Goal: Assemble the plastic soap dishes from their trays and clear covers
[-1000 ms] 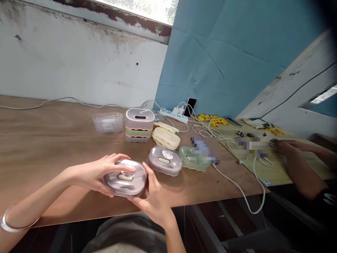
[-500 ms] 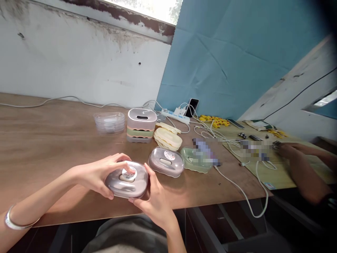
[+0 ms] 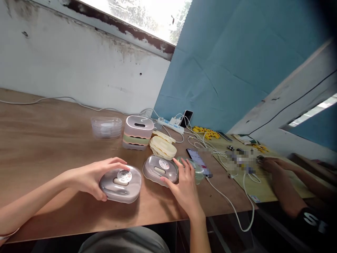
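Note:
My left hand (image 3: 92, 177) grips the left end of a grey lidded soap box (image 3: 131, 191), fingers on the far side and thumb on the near side. A round white sticker is on its lid, beside an oval slot. To its right, my right hand (image 3: 188, 188) spans the right end of a second grey soap box (image 3: 155, 165), thumb at the near edge and forefinger at the far edge. This box also has a round sticker and lies on the table. A green translucent soap box (image 3: 200, 172) sits partly hidden behind my right fingers.
Behind stand stacked clear trays (image 3: 106, 128), a stack of coloured box parts (image 3: 138, 131) and cream wavy pieces (image 3: 163, 147). A power strip (image 3: 171, 125), white cables and a phone (image 3: 198, 160) are rightward. Another person's arm (image 3: 279, 179) rests at the far right.
My right hand has left the first grey soap box and moved right to the second one. My left hand keeps hold of the first. The view has shifted slightly.

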Action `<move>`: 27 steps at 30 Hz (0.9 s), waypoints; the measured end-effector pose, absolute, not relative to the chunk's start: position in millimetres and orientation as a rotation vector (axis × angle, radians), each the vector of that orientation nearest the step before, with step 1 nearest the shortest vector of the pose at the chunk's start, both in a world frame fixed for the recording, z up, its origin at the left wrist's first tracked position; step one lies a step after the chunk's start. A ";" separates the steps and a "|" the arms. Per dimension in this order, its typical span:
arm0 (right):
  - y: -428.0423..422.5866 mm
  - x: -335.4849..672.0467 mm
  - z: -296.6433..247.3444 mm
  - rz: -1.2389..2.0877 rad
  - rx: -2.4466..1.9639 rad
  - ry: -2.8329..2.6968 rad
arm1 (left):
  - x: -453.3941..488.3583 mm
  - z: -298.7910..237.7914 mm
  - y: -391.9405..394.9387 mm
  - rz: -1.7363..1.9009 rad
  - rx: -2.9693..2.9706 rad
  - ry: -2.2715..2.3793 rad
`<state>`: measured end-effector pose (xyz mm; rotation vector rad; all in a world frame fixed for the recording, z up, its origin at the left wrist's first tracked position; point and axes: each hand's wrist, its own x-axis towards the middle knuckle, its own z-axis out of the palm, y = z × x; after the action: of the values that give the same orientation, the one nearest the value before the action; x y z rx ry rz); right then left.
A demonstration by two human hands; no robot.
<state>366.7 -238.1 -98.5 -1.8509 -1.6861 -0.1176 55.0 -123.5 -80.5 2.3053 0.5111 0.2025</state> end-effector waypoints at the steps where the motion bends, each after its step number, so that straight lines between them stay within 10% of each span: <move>1: -235.1 372.8 -98.6 -0.103 -1.916 -1.732 | 54.2 -82.3 -122.0 0.210 2.299 0.525; 27: -244.8 270.9 -93.9 0.298 -1.524 -1.565 | 67.1 -120.8 -118.8 0.677 1.934 0.364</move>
<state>270.9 -244.8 -93.9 -1.5242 -1.5655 0.2982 67.1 -118.8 -120.8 1.9337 0.3637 0.6765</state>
